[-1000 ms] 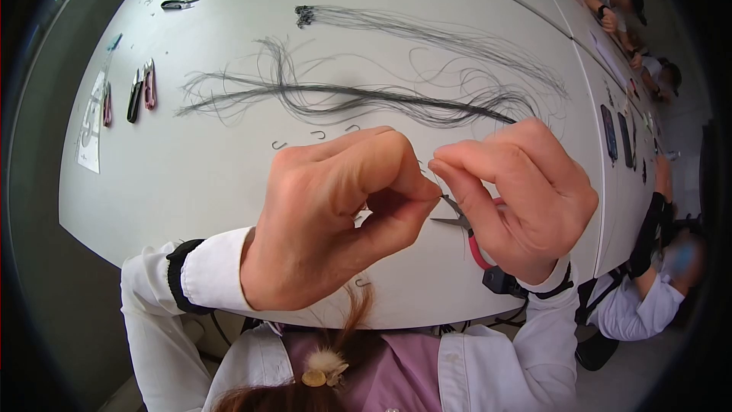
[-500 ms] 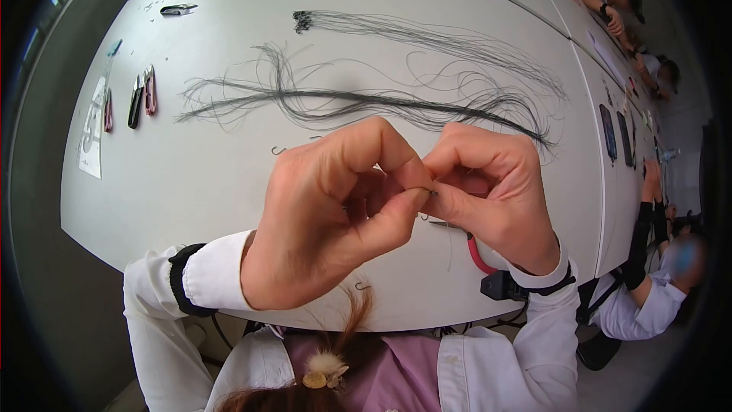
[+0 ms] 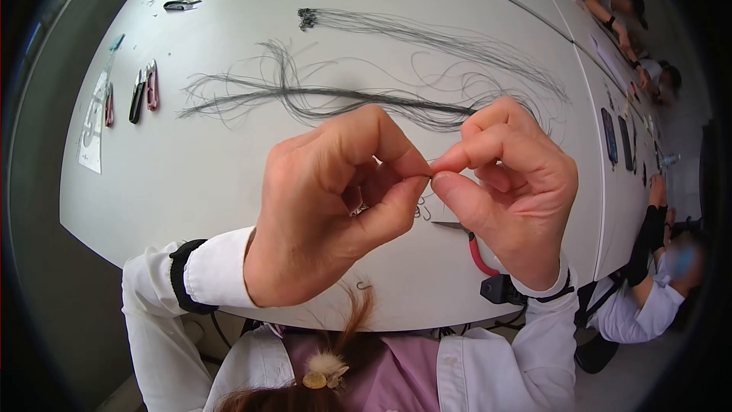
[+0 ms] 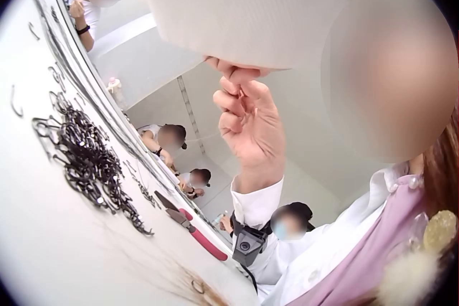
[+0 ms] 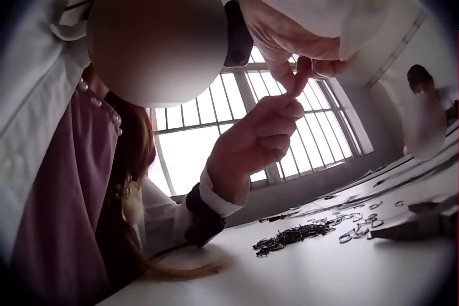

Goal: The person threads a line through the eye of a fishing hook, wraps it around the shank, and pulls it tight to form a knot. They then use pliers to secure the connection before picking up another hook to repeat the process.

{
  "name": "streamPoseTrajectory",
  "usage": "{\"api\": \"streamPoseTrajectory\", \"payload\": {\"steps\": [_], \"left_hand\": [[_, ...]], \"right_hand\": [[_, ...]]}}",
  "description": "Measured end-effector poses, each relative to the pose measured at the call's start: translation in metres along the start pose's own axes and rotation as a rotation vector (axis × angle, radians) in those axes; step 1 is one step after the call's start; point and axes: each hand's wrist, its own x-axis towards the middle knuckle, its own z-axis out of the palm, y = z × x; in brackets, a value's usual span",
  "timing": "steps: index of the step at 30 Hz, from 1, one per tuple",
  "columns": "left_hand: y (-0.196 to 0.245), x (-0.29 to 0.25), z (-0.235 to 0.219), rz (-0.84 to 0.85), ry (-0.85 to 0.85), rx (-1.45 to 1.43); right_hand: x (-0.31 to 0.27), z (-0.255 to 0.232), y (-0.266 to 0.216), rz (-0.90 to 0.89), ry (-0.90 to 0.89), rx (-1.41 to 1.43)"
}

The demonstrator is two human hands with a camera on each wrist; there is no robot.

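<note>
My left hand [image 3: 328, 206] pinches a thin dark piece [image 3: 417, 176] between thumb and forefinger; it is too small to identify. My right hand [image 3: 518, 191] meets it fingertip to fingertip, thumb and forefinger pinched together. In the left wrist view a faint line runs beside my right hand [image 4: 251, 130]. The right wrist view shows my left hand [image 5: 254, 141] raised above the table. A pile of dark hooks [image 4: 93, 159] lies beneath, mostly hidden by my left hand in the head view. Several loose hooks [image 3: 422, 211] show between the hands.
A red-handled cutting tool [image 3: 480, 255] lies under my right hand. Two bundles of dark strands [image 3: 343, 95] [image 3: 427, 34] stretch across the table. Snippers [image 3: 136, 98] [image 3: 181, 5] and a labelled bag [image 3: 91, 133] are at the left. Other people sit at the right.
My right hand, apart from the left a second ago, came in to meet it. Since half a second ago, the joined fingertips have risen slightly and the right hand has shifted right, its fingers less tucked.
</note>
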Motion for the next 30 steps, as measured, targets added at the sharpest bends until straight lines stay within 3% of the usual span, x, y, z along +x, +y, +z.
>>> {"api": "streamPoseTrajectory", "payload": {"steps": [4,6,9,12,14,21,24,27,30], "left_hand": [[0.000,0.003,-0.001,-0.036,-0.025,0.035],[0.005,0.006,-0.003,-0.289,-0.069,-0.191],[0.004,0.009,-0.005,-0.394,-0.088,-0.271],[0.002,0.009,-0.006,-0.418,-0.080,-0.325],[0.001,0.009,-0.005,-0.418,-0.060,-0.340],[-0.001,0.008,-0.005,-0.374,0.060,-0.423],[0.000,0.008,-0.004,-0.378,0.085,-0.441],[-0.002,0.008,-0.006,-0.370,0.078,-0.445],[-0.003,0.007,-0.004,-0.365,0.090,-0.453]], "right_hand": [[0.001,-0.001,0.000,-0.044,0.030,-0.088],[0.001,-0.002,-0.002,-0.039,0.034,-0.139],[0.003,-0.002,-0.001,-0.068,0.026,-0.221],[0.005,-0.002,0.006,-0.105,0.005,-0.210],[0.006,0.000,0.010,-0.079,0.010,-0.102],[0.007,0.004,0.004,0.012,-0.055,-0.113],[0.003,0.008,0.011,-0.147,-0.063,-0.288],[0.002,0.016,0.009,-0.562,0.073,-0.578],[-0.007,0.020,0.006,-0.672,0.068,-0.747]]}}
